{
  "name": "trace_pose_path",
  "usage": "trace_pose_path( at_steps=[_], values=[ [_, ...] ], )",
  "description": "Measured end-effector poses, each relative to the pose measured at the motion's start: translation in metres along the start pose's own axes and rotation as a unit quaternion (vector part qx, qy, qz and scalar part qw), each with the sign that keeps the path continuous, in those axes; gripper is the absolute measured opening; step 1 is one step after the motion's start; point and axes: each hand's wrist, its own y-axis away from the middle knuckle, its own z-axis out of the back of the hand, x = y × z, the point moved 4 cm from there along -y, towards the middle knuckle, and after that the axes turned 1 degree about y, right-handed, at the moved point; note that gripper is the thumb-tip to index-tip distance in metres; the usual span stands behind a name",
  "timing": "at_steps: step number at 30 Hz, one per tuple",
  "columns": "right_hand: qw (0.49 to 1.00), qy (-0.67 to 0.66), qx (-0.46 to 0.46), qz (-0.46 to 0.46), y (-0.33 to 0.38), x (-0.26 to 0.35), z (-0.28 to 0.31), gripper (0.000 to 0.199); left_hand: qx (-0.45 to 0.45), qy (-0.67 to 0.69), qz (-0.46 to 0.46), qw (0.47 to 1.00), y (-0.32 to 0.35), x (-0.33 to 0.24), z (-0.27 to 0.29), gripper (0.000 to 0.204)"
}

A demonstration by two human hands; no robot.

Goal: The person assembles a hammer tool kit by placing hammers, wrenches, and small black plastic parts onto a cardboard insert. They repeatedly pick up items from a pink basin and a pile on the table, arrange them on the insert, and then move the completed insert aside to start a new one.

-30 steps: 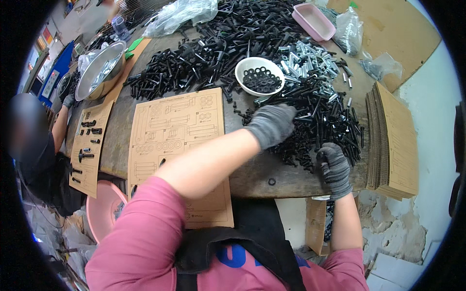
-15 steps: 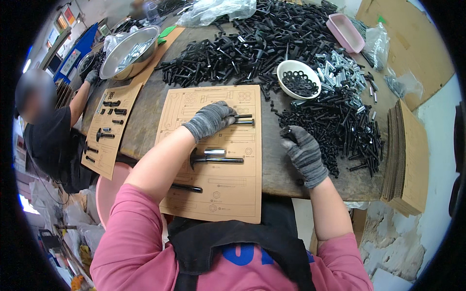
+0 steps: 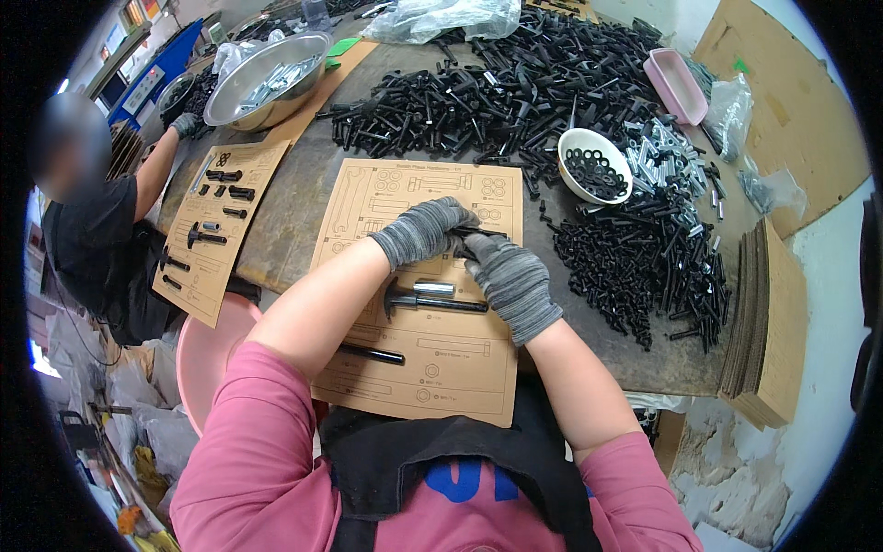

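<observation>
On the printed cardboard sheet (image 3: 460, 391) in front of me, my two grey-gloved hands meet at the upper right. My left hand (image 3: 428, 230) has its fingers closed around black bolts (image 3: 483, 232), whose ends stick out to the right. My right hand (image 3: 515, 285) is bent in beside them, fingertips pinched together; what they hold is hidden. Just below lies a silver tube (image 3: 434, 288), and under that a black T-shaped part (image 3: 437, 302) with a curved head. A black rod (image 3: 372, 353) rests lower on the sheet, near my left forearm.
Heaps of black bolts (image 3: 441, 110) and silver tubes (image 3: 658, 152) cover the far table. A white bowl (image 3: 575, 138) holds black washers. Cardboard sheets (image 3: 768, 322) stand stacked at right. At left, a co-worker (image 3: 101, 239) reaches past another loaded sheet (image 3: 198, 285) and a metal basin (image 3: 221, 115).
My right hand has come left from beside the small-bolt heap to meet my left hand over the sheet. The whole view has shifted slightly.
</observation>
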Motion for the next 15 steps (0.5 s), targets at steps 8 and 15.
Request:
trace_pose_path(
  at_steps=[8, 15],
  values=[
    [0.927, -0.36, -0.015, -0.105, 0.004, -0.029, -0.025, 0.036, -0.042, 0.038, 0.055, 0.997, 0.008, 0.012, 0.005, 0.028],
    [0.993, -0.108, -0.042, -0.019, 0.025, -0.042, -0.004, 0.032, -0.006, 0.008, -0.035, 0.999, 0.023, -0.036, 0.004, 0.024]
  ],
)
